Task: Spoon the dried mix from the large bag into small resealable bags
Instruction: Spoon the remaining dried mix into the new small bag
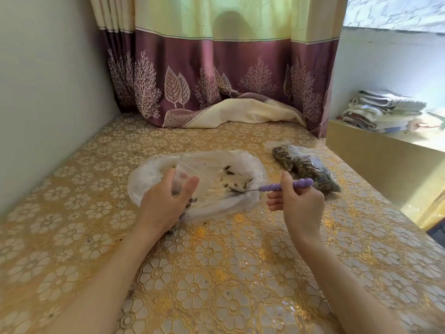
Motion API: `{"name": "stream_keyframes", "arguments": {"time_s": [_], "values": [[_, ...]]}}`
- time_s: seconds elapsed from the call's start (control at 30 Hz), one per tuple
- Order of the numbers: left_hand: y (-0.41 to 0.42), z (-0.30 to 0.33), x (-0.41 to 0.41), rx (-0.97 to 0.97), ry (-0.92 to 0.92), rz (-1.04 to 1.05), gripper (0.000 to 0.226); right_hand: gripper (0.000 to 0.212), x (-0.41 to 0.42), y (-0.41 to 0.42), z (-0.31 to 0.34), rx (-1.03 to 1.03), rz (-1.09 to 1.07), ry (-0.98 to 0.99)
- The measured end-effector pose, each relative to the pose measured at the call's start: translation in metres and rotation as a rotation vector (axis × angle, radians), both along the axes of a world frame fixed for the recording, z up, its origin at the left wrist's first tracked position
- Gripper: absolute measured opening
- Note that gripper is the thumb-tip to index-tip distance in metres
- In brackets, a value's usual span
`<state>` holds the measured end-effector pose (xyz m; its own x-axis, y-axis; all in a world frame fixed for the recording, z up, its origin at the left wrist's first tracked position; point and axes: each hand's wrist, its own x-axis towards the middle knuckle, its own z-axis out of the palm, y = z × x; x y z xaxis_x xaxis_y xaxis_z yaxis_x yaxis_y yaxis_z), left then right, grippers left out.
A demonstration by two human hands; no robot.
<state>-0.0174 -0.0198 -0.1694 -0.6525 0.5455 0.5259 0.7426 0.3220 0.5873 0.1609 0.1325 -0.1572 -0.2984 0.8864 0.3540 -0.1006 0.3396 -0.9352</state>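
Note:
The large clear bag (212,162) lies open on the table with only a few dried pieces (232,175) scattered inside. My left hand (166,201) grips a small resealable bag (185,175) over the large bag's near left side; dried mix shows below my palm. My right hand (298,198) holds a spoon by its purple handle (291,185). The metal bowl of the spoon (237,189) rests low inside the large bag, near its right edge.
Filled small bags of dried mix (310,169) lie on the table to the right of the large bag. A curtain (216,80) hangs at the back onto the gold floral tablecloth (228,261). Folded towels (382,112) sit on a shelf at right. A wall runs along the left.

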Motion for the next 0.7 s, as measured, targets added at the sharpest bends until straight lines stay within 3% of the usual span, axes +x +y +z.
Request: {"name": "stream_keyframes", "arguments": {"time_s": [0.2, 0.37, 0.7], "values": [[0.002, 0.003, 0.000, -0.095, 0.042, 0.001, 0.100, 0.047, 0.005, 0.005, 0.000, 0.005, -0.062, 0.015], [0.001, 0.005, 0.004, -0.085, 0.046, 0.004, 0.089, 0.044, 0.002, 0.006, -0.002, 0.032, -0.103, 0.017], [0.001, 0.006, 0.005, -0.109, 0.070, 0.025, 0.091, 0.033, -0.002, 0.013, -0.014, 0.141, -0.151, -0.068]]}}
